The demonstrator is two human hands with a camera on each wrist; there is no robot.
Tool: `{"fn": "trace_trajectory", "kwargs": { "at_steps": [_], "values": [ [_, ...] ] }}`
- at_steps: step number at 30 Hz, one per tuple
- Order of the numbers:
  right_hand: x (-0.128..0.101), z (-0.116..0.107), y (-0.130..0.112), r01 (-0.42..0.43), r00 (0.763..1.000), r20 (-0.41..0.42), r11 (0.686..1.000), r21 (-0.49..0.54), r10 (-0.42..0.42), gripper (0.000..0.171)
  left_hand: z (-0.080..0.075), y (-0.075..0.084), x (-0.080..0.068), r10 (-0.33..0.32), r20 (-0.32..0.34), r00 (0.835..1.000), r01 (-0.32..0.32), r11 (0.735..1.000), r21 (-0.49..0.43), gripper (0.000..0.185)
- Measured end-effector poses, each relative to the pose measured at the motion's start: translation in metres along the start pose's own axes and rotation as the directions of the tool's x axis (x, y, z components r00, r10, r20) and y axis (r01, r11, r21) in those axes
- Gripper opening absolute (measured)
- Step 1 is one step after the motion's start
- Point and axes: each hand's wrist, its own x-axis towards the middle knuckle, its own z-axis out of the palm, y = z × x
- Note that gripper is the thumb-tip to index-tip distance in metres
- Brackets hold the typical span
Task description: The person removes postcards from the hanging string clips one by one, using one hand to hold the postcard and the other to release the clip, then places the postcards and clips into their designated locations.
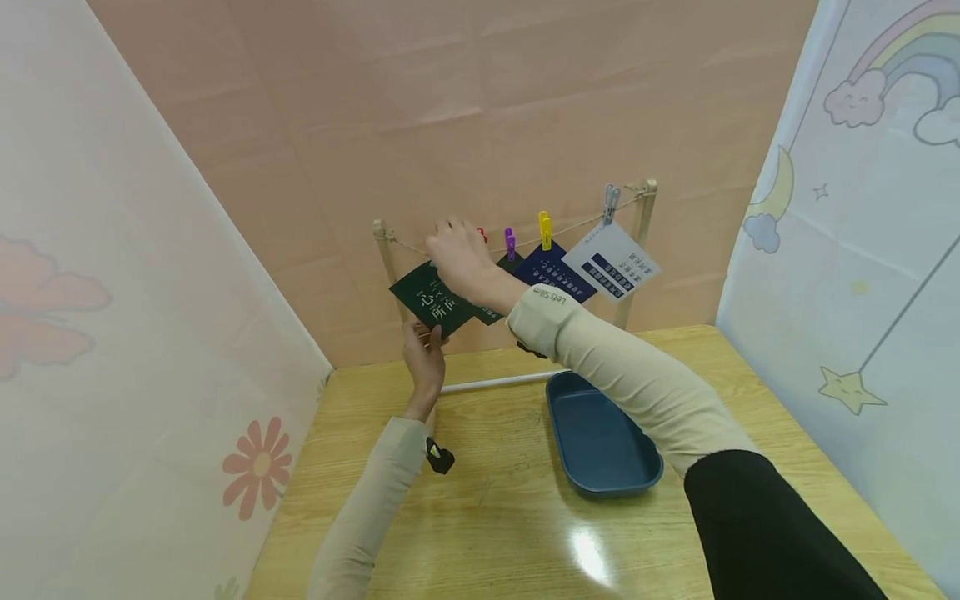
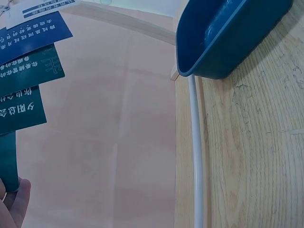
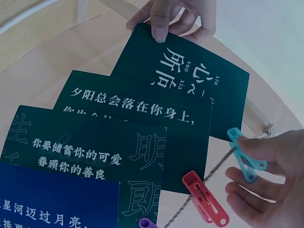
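Note:
My left hand [image 1: 425,362] pinches the lower corner of a dark green card [image 1: 420,292], thumb on its printed face, as the right wrist view shows up close. At the card's opposite corner, a turquoise clothespin [image 3: 234,134] sits on the twine [image 3: 214,169]. My right hand [image 3: 270,178] holds this clothespin between thumb and curled fingers. In the head view the right hand covers it. Beside this card hang a second green card [image 3: 190,156] at a red clothespin [image 3: 204,199], a third green card [image 3: 147,142] and a purple clothespin [image 1: 510,243].
Further right hang a navy card [image 1: 551,271] with a yellow clothespin [image 1: 545,231] and a white card [image 1: 600,250] with a grey clothespin [image 1: 611,204]. Wooden posts [image 1: 643,217] carry the twine. A blue tray [image 1: 607,487] stands on the wooden table [image 1: 487,517], near a white rod [image 1: 498,382].

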Motion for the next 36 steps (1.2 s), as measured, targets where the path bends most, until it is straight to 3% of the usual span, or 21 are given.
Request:
{"fn": "trace_trajectory", "kwargs": {
  "at_steps": [10,24,32,36],
  "values": [
    [0.002,0.000,0.004,-0.019,0.998,-0.060,0.996,0.089,0.024,0.018,0.001,-0.032,0.004,-0.049,-0.002,0.999,0.049,0.999,-0.016,0.020],
    [-0.005,0.013,0.015,0.067,0.961,-0.277,0.967,0.247,0.005,0.018,0.000,-0.029,0.007,-0.110,-0.002,0.994,0.109,0.987,-0.121,0.019],
    [-0.007,0.013,0.016,0.064,0.949,-0.314,0.973,0.223,0.010,0.017,0.001,-0.033,0.007,-0.094,-0.004,0.996,0.094,0.996,-0.011,0.015],
    [-0.008,0.013,0.018,0.056,0.948,-0.317,0.969,0.241,0.025,0.012,0.002,-0.033,0.006,-0.090,-0.003,0.996,0.090,0.996,-0.017,0.014]
  ]
}}
